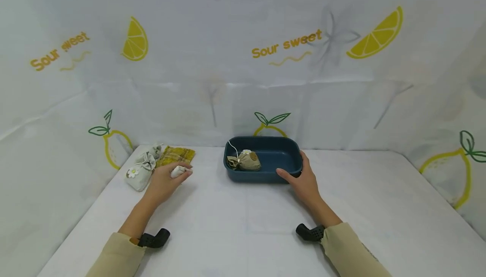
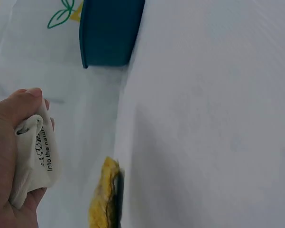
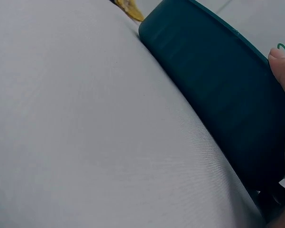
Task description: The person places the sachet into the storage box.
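Observation:
My left hand [image 1: 167, 181] grips a small white cloth pouch [image 2: 42, 156] with black lettering that reads "Into the nature". In the head view most of this pouch is hidden by the fingers. The right hand [image 1: 305, 182] holds the right end of a dark teal rectangular bin [image 1: 262, 177], its thumb over the front rim. Inside the bin, at the left, lies a brown drawstring sachet [image 1: 248, 162] with a white cord. Beside the left hand are a pale drawstring sachet [image 1: 138, 178] with a daisy on it and a yellow patterned pouch [image 1: 176, 154].
A white cloth covers the table [image 1: 235, 235]. Behind it hangs a white curtain [image 1: 190, 100] printed with lemons and words, close to the bin's back. A black wrist device [image 1: 155, 239] sits at the left cuff, another black device [image 1: 310, 232] at the right.

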A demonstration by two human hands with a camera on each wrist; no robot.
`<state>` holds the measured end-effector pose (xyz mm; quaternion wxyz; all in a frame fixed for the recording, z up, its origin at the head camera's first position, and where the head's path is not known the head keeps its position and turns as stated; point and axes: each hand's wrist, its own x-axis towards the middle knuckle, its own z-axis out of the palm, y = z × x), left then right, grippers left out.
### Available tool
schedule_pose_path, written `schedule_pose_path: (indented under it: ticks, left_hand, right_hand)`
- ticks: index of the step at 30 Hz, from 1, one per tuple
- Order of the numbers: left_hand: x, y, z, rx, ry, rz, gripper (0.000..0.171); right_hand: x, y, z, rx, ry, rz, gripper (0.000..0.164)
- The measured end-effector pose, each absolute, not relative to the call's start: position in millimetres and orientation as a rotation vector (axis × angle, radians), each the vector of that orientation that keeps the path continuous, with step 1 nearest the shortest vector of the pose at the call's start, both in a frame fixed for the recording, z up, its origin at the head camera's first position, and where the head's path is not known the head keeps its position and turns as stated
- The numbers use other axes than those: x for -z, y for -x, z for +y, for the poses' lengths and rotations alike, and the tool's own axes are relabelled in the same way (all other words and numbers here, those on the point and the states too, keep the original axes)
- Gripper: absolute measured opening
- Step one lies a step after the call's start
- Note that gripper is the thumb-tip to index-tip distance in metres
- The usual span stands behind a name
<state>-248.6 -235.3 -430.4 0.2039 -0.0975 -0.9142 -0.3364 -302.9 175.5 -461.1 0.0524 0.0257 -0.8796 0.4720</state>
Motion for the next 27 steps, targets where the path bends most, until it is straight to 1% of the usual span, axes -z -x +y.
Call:
schedule_pose_path:
  ticks: [9, 18, 27]
  left_hand:
    - [401, 273, -182, 0.946, 0.426, -2.57, 0.016]
    - [383, 303, -136, 0.914, 0.639, -2.579, 0.014]
    - [375, 324, -90, 0.878, 0.678, -2.616, 0.015]
  right_hand:
    - [463, 303, 178, -1.436, -0.067, -2.662, 0.108]
    - [467, 307, 172, -1.428, -0.087, -2.66, 0.109]
    - [464, 305, 176, -1.438, -0.079, -2.658, 0.109]
